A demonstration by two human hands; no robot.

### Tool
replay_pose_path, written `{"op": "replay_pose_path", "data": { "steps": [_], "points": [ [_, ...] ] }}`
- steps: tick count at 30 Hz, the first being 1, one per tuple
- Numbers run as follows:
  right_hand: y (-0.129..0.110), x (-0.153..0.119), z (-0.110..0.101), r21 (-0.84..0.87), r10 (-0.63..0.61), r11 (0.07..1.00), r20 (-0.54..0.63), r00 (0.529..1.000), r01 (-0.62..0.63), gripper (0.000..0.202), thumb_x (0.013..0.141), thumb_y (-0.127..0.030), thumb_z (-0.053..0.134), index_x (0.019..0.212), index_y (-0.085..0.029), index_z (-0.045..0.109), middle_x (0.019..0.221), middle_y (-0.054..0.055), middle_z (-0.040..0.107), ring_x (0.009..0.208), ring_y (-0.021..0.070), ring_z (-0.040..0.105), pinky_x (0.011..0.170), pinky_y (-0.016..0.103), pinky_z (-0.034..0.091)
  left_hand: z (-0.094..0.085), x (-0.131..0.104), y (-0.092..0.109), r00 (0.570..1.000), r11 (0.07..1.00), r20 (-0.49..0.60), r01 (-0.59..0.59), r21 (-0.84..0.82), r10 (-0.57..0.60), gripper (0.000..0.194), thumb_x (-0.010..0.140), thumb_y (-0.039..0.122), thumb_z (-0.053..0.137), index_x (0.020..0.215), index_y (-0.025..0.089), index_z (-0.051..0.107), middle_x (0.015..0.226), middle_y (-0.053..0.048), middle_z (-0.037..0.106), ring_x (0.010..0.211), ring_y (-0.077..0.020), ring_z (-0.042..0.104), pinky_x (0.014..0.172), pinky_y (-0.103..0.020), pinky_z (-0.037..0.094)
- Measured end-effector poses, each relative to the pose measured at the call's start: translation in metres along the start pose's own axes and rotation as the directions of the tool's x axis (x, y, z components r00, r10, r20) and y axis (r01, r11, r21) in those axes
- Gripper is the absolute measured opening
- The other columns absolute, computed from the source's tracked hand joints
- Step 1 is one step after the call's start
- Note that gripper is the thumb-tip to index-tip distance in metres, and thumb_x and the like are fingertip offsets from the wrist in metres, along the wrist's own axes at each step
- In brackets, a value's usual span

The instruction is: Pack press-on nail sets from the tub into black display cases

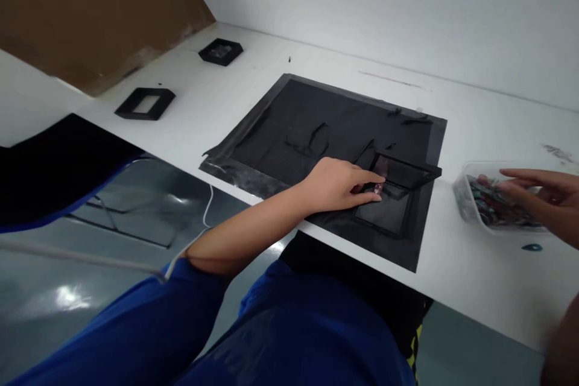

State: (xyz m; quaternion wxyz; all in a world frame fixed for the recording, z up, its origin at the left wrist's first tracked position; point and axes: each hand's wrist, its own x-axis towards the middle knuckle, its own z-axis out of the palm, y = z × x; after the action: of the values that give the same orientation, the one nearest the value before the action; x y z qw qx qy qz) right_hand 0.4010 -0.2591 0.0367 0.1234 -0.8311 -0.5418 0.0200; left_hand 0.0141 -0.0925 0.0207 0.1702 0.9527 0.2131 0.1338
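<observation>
My left hand (pixel 332 186) reaches over a black hinged case (pixel 384 217) standing unfolded on a dark mat (pixel 289 132). Its thumb and index finger close around a small pink, shiny piece (pixel 378 187) at the case's hinge side. The case's raised lid (pixel 407 174) leans back beyond the fingertips. At the right, my right hand (pixel 549 196) hovers at a clear plastic tub (pixel 464 202) full of small colourful pieces (pixel 493 202). Its index finger stretches over the tub, apart from the thumb; the other fingers are partly hidden.
Two black square frames (pixel 151 113) (pixel 221 60) stand on the white table (pixel 190 139) at the left. Black scraps (pixel 319 132) lie on the mat. A teal drop-shaped piece (pixel 532 247) rests in front of the tub. A white cable (pixel 208 205) hangs off the table's front edge.
</observation>
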Motion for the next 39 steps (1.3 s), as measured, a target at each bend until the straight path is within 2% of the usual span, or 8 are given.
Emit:
{"op": "replay_pose_path", "data": {
  "steps": [6,11,16,20,25,31,36,39],
  "points": [
    [-0.038,-0.005,0.007,-0.009,-0.022,1.0,0.125,0.992,0.024,0.058,0.07,-0.082,0.059,0.106,-0.04,0.076,0.082,0.001,0.072,0.061,0.0186,0.062,0.053,0.033,0.046,-0.001,-0.001,-0.002,0.999,0.998,-0.043,-0.016,0.056,0.018,0.036,0.092,0.052,0.063,0.121,0.032,0.072,0.068,0.005,0.073,0.062,-0.0083,0.066,0.052,-0.022,0.03],
    [-0.035,-0.008,0.006,0.009,0.016,1.0,0.098,0.995,-0.017,0.051,0.071,-0.078,0.06,0.096,-0.036,0.075,0.075,-0.001,0.07,0.055,0.0169,0.06,0.049,0.031,0.044,-0.004,-0.001,0.0,1.0,0.998,-0.007,0.011,0.054,-0.011,0.035,0.093,0.052,0.062,0.121,0.032,0.072,0.072,0.005,0.075,0.066,-0.0088,0.068,0.052,-0.022,0.03],
    [-0.032,-0.007,0.005,0.003,0.028,1.0,0.099,0.995,-0.028,0.055,0.07,-0.082,0.059,0.1,-0.038,0.074,0.072,-0.002,0.069,0.054,0.0169,0.059,0.045,0.03,0.045,-0.005,-0.001,0.001,1.0,0.999,-0.005,0.002,0.053,-0.001,0.036,0.094,0.054,0.06,0.119,0.031,0.072,0.089,0.003,0.079,0.084,-0.0117,0.072,0.058,-0.021,0.036],
    [-0.048,-0.009,0.0,-0.038,0.067,0.997,0.152,0.986,-0.062,0.062,0.065,-0.087,0.06,0.108,-0.045,0.074,0.076,-0.003,0.071,0.053,0.0171,0.059,0.043,0.03,0.043,-0.004,-0.001,0.001,1.0,0.998,0.004,0.0,0.064,0.0,0.037,0.094,0.056,0.059,0.118,0.031,0.072,0.094,0.003,0.079,0.087,-0.0124,0.072,0.059,-0.022,0.038],
    [-0.068,-0.01,-0.001,-0.018,0.019,1.0,0.171,0.985,-0.016,0.048,0.069,-0.08,0.058,0.101,-0.049,0.076,0.08,-0.005,0.073,0.056,0.0167,0.061,0.049,0.031,0.045,-0.005,0.0,0.002,1.0,0.999,0.02,0.018,0.042,-0.018,0.037,0.093,0.055,0.06,0.119,0.031,0.072,0.083,0.003,0.077,0.081,-0.0114,0.07,0.056,-0.021,0.035],
    [-0.063,-0.01,0.002,0.051,-0.003,0.999,0.133,0.991,-0.004,0.045,0.069,-0.073,0.061,0.086,-0.036,0.078,0.079,-0.003,0.074,0.066,0.0191,0.066,0.055,0.032,0.047,-0.007,-0.001,0.001,1.0,0.999,0.019,0.021,0.033,-0.022,0.035,0.093,0.053,0.062,0.116,0.029,0.073,0.07,0.003,0.07,0.072,-0.0097,0.065,0.054,-0.021,0.031],
    [-0.047,-0.013,-0.002,0.074,-0.018,0.997,-0.056,0.998,0.022,0.058,0.071,-0.081,0.061,0.102,-0.035,0.076,0.08,-0.002,0.072,0.061,0.0168,0.064,0.054,0.031,0.047,-0.006,-0.001,0.003,1.0,0.998,0.005,0.028,0.047,-0.028,0.034,0.092,0.053,0.063,0.115,0.03,0.074,0.064,0.003,0.066,0.064,-0.009,0.061,0.053,-0.02,0.029],
    [-0.04,-0.012,0.0,0.041,0.025,0.999,0.074,0.997,-0.028,0.067,0.065,-0.085,0.063,0.108,-0.035,0.077,0.07,-0.001,0.069,0.051,0.0171,0.058,0.044,0.03,0.041,-0.006,0.0,0.004,0.999,0.998,0.005,0.035,0.047,-0.035,0.034,0.092,0.053,0.064,0.114,0.03,0.075,0.063,0.003,0.066,0.063,-0.0092,0.061,0.053,-0.02,0.029]
  ]
}}
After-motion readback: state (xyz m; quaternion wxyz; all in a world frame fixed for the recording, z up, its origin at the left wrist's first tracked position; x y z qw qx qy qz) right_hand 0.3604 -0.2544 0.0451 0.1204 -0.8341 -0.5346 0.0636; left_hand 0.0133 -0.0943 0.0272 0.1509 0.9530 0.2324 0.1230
